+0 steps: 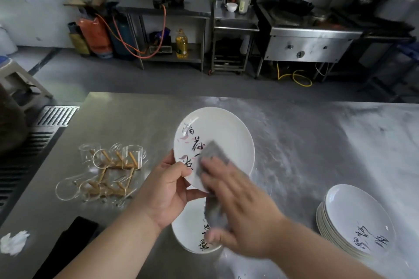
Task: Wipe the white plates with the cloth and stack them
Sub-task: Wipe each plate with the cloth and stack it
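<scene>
Head camera, looking down at a steel table (113, 120) in a kitchen. The left hand (169, 190) grips a white plate (223, 133) by its near-left rim. Its thumb lies across the painted face and its fingers curl under the edge. The plate is tilted up off the table, with its face towards the camera, and it carries black brush lettering and pink petals.

The right hand (235, 213) is blurred. Its fingers look straight and close together, pressing a grey cloth (210, 150) flat against the lower right part of the plate's face. One corner of the cloth pokes out beyond the fingertips, and the rest hangs below the palm, near the thumb. The blur hides whether the thumb pinches it.

Directly under the hands, a second plate (190, 233) lies flat on the table, largely covered by both wrists and the hanging cloth. To the right, well apart, stands a stack of plates (353, 217) with the same lettering on the top one.

To the left of the hands are clear glass cups (108, 172) on a wooden rack. Their outlines are hard to separate. A black object (74, 233) sits just beside the left forearm, partly hidden by it. A crumpled white tissue (13, 242) lies near the table's left corner.
</scene>
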`<state>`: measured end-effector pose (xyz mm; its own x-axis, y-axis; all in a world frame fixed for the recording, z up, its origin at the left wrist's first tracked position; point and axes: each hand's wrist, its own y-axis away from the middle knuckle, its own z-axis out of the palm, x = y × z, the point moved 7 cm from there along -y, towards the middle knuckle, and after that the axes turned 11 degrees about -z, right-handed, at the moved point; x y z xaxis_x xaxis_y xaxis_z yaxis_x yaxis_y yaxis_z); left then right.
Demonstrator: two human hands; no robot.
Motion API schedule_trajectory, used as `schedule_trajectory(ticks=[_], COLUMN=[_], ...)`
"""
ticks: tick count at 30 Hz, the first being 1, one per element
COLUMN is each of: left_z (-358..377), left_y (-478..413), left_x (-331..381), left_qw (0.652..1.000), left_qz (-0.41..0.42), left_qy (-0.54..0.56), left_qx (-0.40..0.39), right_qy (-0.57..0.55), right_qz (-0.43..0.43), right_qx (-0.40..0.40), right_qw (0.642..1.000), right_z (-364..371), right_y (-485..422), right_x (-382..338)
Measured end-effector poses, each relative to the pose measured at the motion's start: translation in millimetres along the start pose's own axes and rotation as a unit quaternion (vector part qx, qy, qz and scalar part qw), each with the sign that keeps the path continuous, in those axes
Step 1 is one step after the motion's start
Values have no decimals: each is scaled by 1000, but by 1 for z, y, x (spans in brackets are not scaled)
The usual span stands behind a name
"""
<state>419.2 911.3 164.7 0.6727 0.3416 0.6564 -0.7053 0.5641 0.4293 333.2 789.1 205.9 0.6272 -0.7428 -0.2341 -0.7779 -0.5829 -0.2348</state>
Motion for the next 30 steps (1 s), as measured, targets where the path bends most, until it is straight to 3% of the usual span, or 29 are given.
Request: schedule_trajectory(ticks=[4,10,16,22,28,30], left_z=[6,6,4,11,12,14], left_y=[0,-3,2,-6,-6,-9], left_x=[-5,-5,-8,1,-3,1], left_qw=[1000,1000,1000,998,999,998], left_qz=[-12,-10,-8,23,32,37], left_qy=[-11,2,11,46,33,44], left_qx=[-17,-5,8,27,24,23], right_qy=[61,42,108,4,59,40], right_qz=[112,-47,106,49,139,130], right_qx=[-25,-49,-75,-38,-37,-18], right_qw=[992,997,986,998,988,991], right_z=[-33,11,-38,7,-27,-27], right_y=[-7,11,-2,18,14,13], right_x=[49,-5,71,3,57,50])
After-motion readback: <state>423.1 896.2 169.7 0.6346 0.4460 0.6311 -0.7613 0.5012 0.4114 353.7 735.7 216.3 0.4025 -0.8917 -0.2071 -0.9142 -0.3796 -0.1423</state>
